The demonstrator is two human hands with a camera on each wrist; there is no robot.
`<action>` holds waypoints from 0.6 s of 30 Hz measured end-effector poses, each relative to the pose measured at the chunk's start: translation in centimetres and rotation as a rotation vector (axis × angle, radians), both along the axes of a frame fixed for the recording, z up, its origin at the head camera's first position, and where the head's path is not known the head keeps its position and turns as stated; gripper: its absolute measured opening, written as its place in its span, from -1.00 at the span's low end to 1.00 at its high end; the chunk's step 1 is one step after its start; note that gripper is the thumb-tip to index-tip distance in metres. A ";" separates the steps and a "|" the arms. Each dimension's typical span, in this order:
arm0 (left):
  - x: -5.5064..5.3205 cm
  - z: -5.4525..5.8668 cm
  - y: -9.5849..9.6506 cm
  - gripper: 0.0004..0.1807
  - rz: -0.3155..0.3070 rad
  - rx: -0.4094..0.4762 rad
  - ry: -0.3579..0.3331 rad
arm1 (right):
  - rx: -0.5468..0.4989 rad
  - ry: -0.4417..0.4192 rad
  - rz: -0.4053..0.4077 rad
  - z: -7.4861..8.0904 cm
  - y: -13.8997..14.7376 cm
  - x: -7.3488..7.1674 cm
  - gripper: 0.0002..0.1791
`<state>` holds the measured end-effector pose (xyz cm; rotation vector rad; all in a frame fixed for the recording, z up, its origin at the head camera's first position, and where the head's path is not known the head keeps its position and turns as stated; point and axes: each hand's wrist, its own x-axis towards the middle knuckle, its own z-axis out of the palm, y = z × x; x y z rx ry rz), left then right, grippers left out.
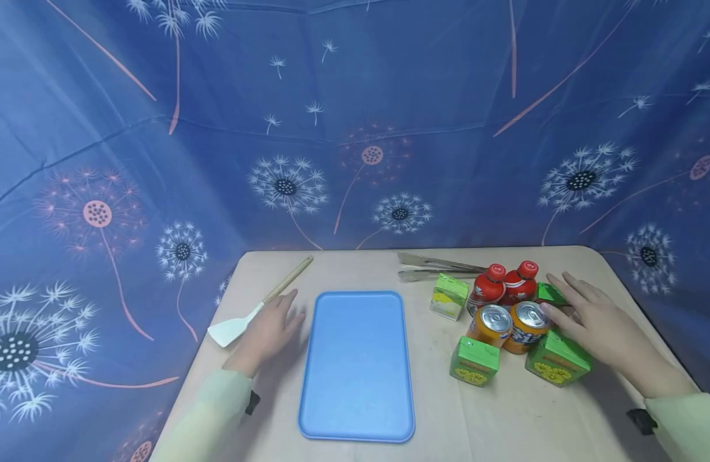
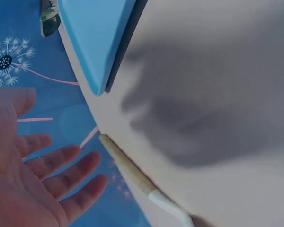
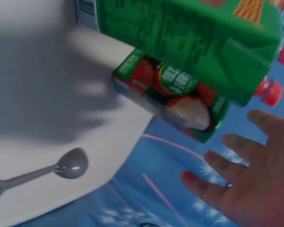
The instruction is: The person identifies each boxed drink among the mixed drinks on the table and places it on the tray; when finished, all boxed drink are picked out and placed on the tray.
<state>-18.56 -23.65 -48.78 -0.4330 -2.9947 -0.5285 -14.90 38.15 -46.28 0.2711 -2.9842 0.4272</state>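
Note:
My left hand point(image 1: 268, 332), fingers spread and holding nothing, is beside a white spatula point(image 1: 230, 330) with a wooden handle; the left wrist view shows the spatula's handle point(image 2: 128, 165) apart from the fingers. On the right, my right hand point(image 1: 600, 327) hovers with extended fingers by a green drink carton point(image 1: 558, 359). In the right wrist view that carton point(image 3: 189, 42) stands in front of a juice box with fruit pictures point(image 3: 173, 94), and the fingers appear apart from both. Two orange soda cans point(image 1: 492, 326) and two red-capped bottles point(image 1: 489, 286) stand close by.
A blue tray point(image 1: 357, 366) lies mid-table. Another green carton point(image 1: 474, 361) and a yellow-green carton point(image 1: 449, 296) stand left of the cans. Metal tongs point(image 1: 435, 264) lie behind them. A grey spoon point(image 3: 72, 163) lies near the table's right edge. Patterned blue cloth surrounds the table.

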 end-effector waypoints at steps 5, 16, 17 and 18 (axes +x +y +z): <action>0.3 -1.4 -0.2 -0.34 0.070 0.111 -0.093 | -0.099 -0.066 -0.017 -0.4 1.2 -1.3 -0.10; 1.2 -4.9 0.5 -0.44 0.160 0.266 -0.186 | -0.214 -0.108 -0.043 -2.1 2.8 -2.3 -0.04; 1.3 -5.1 0.7 -0.45 0.164 0.270 -0.188 | -0.225 -0.103 -0.042 -2.2 2.8 -2.3 -0.04; 1.4 -5.3 0.8 -0.46 0.168 0.275 -0.188 | -0.234 -0.099 -0.044 -2.4 2.9 -2.4 -0.05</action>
